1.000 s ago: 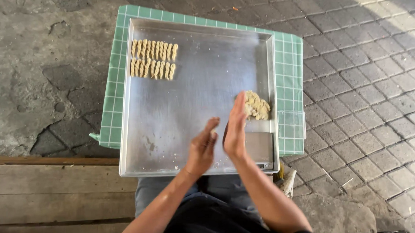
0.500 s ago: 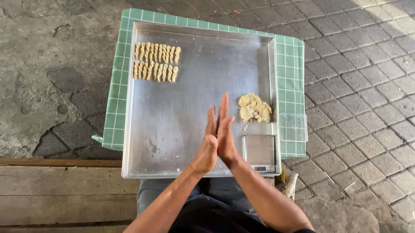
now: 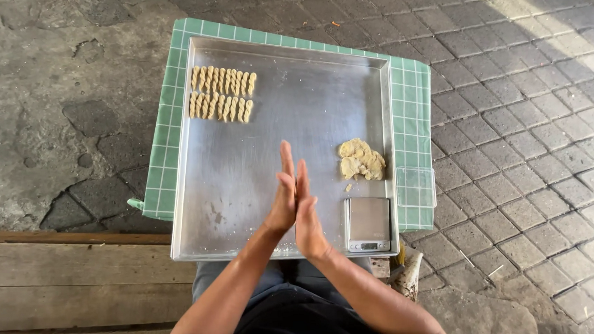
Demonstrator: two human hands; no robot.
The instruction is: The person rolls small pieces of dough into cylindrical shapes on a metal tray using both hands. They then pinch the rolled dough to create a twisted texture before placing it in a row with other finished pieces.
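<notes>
**Palms pressed together over the metal tray**

My left hand point(image 3: 282, 201) and right hand point(image 3: 307, 214) were pressed flat palm to palm, fingers straight and pointing toward the far edge of the tray point(image 3: 243, 170), the left one reaching a little farther ahead. Whether anything lay between the palms, I could not tell. They hovered above the tray's near half, right of centre.

The lump of pale dough point(image 3: 361, 159) lay by the right edge, about midway along it, apart from my hands, with a small crumb point(image 3: 347, 187) just nearer me. A small steel scale point(image 3: 368, 223) sat in the near right corner. Two short rows of twisted dough pieces point(image 3: 221, 95) lay in the far left corner. The tray sat on a green checked cloth point(image 3: 413, 113) over paving stones point(image 3: 526, 141).
</notes>
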